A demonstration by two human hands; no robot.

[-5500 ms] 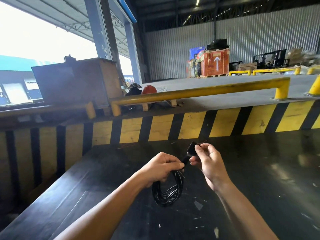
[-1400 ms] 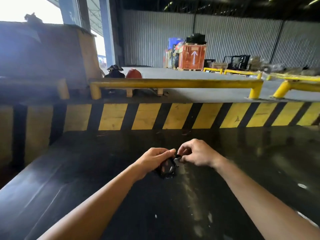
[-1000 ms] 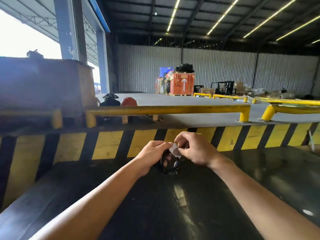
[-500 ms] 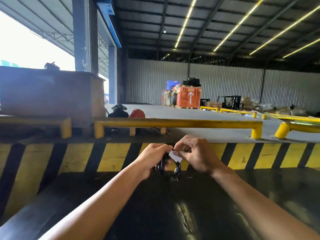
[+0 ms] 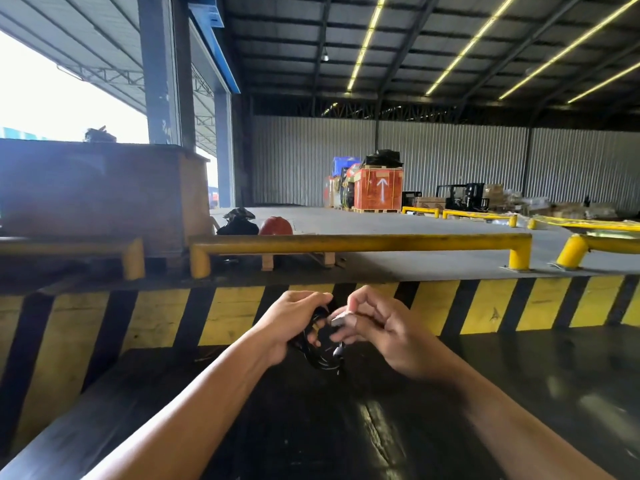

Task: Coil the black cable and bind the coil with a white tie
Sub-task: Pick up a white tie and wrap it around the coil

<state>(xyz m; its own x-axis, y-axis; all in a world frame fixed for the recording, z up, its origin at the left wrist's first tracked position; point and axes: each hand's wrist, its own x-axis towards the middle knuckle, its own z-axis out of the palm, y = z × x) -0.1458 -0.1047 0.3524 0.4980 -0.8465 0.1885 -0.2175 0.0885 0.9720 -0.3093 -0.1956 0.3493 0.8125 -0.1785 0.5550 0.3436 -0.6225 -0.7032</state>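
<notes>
The black cable is a small tight coil held in the air between both hands, above the black tabletop. My left hand is closed around the coil's left side. My right hand pinches a small white tie at the top of the coil, thumb and forefinger together, the other fingers spread. Most of the coil is hidden behind the fingers; only its lower loops show. How far the tie wraps around the coil cannot be made out.
A yellow-and-black striped barrier runs along the table's far edge. Behind it stand a yellow guard rail, a large brown crate at left, and an orange crate far back on the warehouse floor.
Earlier the coil hung large from my left hand with my right hand on the plug. Since then the white tie has appeared at the coil's top, and both hands have stayed close together there.
</notes>
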